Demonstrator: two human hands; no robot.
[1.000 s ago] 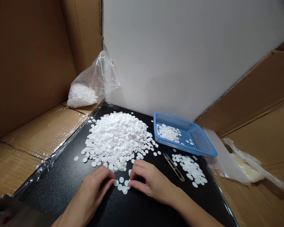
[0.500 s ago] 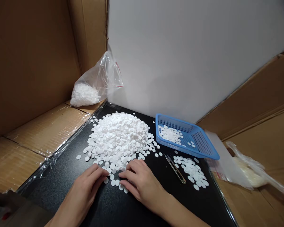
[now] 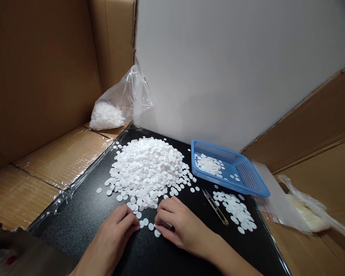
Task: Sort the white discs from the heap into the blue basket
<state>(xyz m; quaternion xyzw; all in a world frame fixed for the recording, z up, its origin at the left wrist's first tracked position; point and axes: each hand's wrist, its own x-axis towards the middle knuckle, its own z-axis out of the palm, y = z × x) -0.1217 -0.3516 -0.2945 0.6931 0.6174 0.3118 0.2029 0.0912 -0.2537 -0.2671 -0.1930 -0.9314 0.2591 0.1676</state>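
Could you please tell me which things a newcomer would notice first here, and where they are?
Most likely the large heap of white discs on the black tabletop, just beyond the left hand and right hand. Next comes the bright blue basket to the heap's right, holding more discs. In front of it lies a smaller spread of discs, with pointed metal snips alongside.

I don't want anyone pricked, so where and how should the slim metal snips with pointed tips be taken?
Probably by the rounded end of the slim metal snips, with the right hand coming down from the near side. They lie flat on the black table, that end nearer the camera, pointed tips away. Flat round white discs lie close on their right, so the near end seems freer.
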